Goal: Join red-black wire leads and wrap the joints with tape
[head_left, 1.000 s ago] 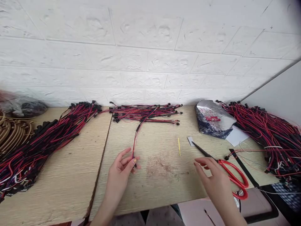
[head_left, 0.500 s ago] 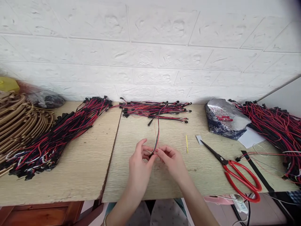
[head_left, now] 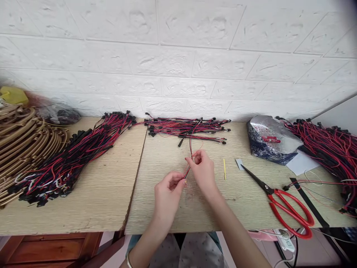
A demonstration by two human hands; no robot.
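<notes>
A red and black wire harness stretches from the pile at the back down to both hands. My left hand pinches its near end, where the connector is mostly covered by the fingers. Farther up the same wires, my right hand is closed in a pinch of thumb and forefinger. A thin reddish strand curves up beside the right hand. Small pale reddish scraps lie on the wood just right of the left hand's fingertips.
Wire harness piles lie at the back, left and right. Red-handled scissors rest at the front right, near a yellow strip. A foil-lined bag stands behind. Bamboo hoops fill the far left.
My right hand has moved up and away from my left hand, along the wires. The left hand stays pinched at the near end. The view has shifted slightly.
</notes>
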